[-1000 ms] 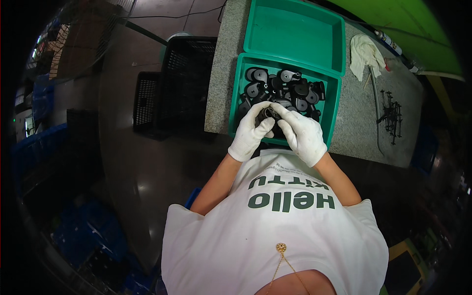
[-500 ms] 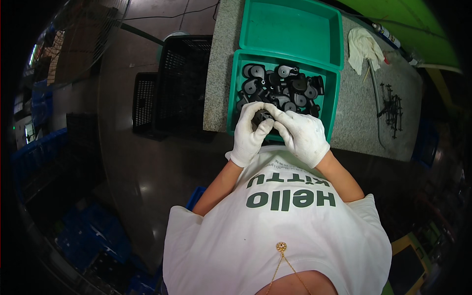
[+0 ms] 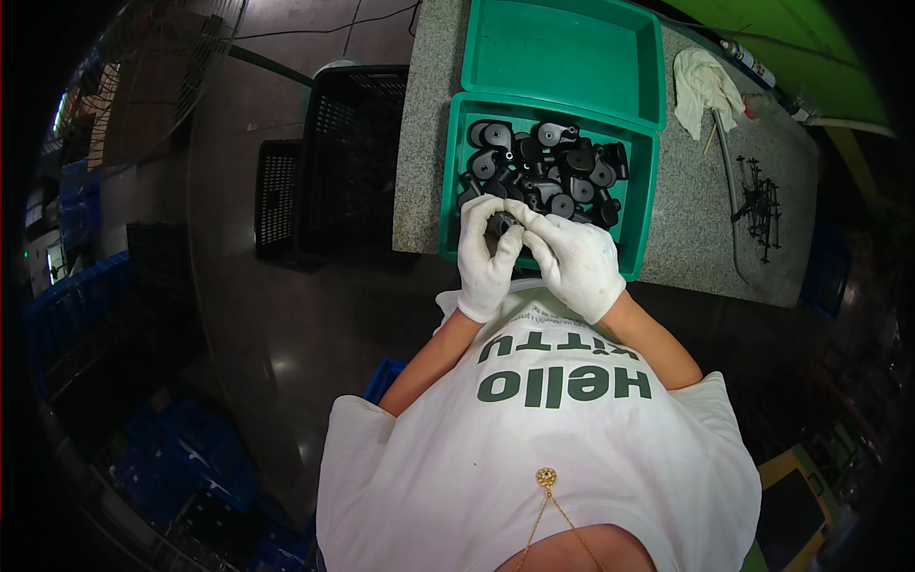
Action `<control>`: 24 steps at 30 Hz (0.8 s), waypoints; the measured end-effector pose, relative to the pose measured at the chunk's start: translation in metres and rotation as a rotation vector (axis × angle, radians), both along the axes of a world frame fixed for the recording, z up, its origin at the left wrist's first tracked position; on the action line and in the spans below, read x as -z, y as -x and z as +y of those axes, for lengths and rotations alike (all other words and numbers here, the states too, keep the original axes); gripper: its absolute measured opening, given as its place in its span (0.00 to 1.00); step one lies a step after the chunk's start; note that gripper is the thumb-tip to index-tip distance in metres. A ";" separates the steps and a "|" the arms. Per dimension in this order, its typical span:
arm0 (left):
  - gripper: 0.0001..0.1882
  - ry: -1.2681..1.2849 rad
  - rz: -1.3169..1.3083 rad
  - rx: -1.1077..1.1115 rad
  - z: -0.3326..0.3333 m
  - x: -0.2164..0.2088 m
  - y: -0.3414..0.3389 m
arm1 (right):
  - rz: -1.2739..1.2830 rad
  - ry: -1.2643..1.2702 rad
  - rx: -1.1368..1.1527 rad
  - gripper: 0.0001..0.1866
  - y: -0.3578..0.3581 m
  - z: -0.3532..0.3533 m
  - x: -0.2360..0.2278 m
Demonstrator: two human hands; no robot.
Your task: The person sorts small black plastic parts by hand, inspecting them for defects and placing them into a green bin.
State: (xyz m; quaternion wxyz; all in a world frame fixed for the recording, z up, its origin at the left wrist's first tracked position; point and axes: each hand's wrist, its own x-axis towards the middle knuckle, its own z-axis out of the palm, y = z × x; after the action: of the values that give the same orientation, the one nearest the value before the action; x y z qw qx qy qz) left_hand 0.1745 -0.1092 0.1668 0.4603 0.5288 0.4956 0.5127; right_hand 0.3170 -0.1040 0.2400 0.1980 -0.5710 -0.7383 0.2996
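Note:
A dark, rounded caster-like part (image 3: 499,227) sits between my gloved hands, mostly covered by fingers. My left hand (image 3: 484,257) wraps round its left side, thumb against the near edge. The fingertips of my right hand (image 3: 577,262) press on the part's right side, close to my left thumb. Both hands wear white gloves and are held over the near edge of a green bin (image 3: 647,205). Inside the bin lie several similar black and grey caster-like parts (image 3: 562,204), heaped loosely.
Behind the bin is another green tray (image 3: 562,48). On the speckled worktop (image 3: 691,229) to the right lie a pale cloth (image 3: 703,86), a thin rod (image 3: 729,191), thin black pieces (image 3: 760,210) and a spray can (image 3: 748,65). Black crates (image 3: 348,162) stand at left.
Both hands have shifted slightly, the right one a little left and toward my body. They still hold the same part, which has turned or tilted a little.

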 end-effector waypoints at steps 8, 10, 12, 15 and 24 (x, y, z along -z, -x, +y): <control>0.15 0.401 -0.564 -0.372 0.029 0.020 0.050 | -0.132 0.091 0.339 0.13 -0.037 0.028 0.071; 0.17 0.378 -0.596 -0.518 0.052 0.041 0.078 | -0.202 0.047 0.331 0.14 -0.044 0.040 0.099; 0.20 0.357 -0.603 -0.615 0.071 0.061 0.111 | -0.256 0.011 0.279 0.15 -0.033 0.054 0.110; 0.28 0.510 -0.540 -0.656 0.089 0.071 0.136 | -0.317 -0.016 0.163 0.20 -0.011 0.077 0.118; 0.20 0.386 -0.531 -0.441 0.053 0.064 0.076 | -0.243 0.145 0.245 0.14 -0.025 0.099 0.124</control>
State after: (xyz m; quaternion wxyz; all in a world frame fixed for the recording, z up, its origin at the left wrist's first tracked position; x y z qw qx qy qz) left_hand 0.0984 -0.0567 0.1028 0.5424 0.1623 0.5482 0.6156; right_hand 0.3416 -0.0048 0.1162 0.1008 -0.7014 -0.6580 0.2548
